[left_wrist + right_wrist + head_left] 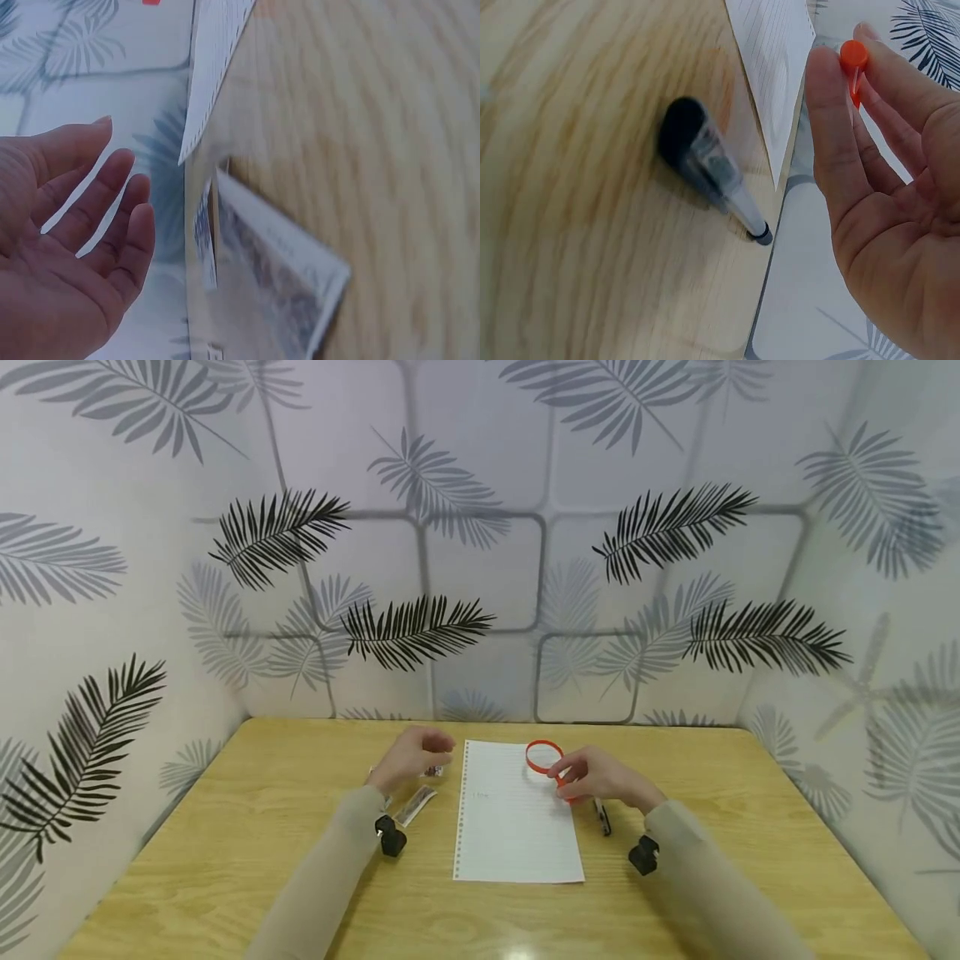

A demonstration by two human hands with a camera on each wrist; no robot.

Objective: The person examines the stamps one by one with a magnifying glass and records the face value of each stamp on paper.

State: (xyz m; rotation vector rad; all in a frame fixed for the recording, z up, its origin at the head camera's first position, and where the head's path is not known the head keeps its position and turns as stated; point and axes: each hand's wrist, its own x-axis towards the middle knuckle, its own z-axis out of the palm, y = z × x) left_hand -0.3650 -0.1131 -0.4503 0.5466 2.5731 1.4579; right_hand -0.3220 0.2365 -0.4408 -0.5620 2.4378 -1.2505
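Note:
My right hand pinches the orange-red handle of a round magnifying glass between thumb and fingertips. Its lens overlaps the upper right of a lined sheet of paper in the head view. In the right wrist view, the handle's rounded end pokes out between the fingertips. My left hand is held over the table left of the sheet, fingers loosely bent, palm bare in the left wrist view. Beneath and beside it lie small printed cards: a long one and another partly covered by the hand.
A clear-barrelled pen with a black end lies right of the sheet, close under the right wrist. Faint handwriting marks the sheet's left side. The wooden table meets a leaf-patterned wall covering at the back.

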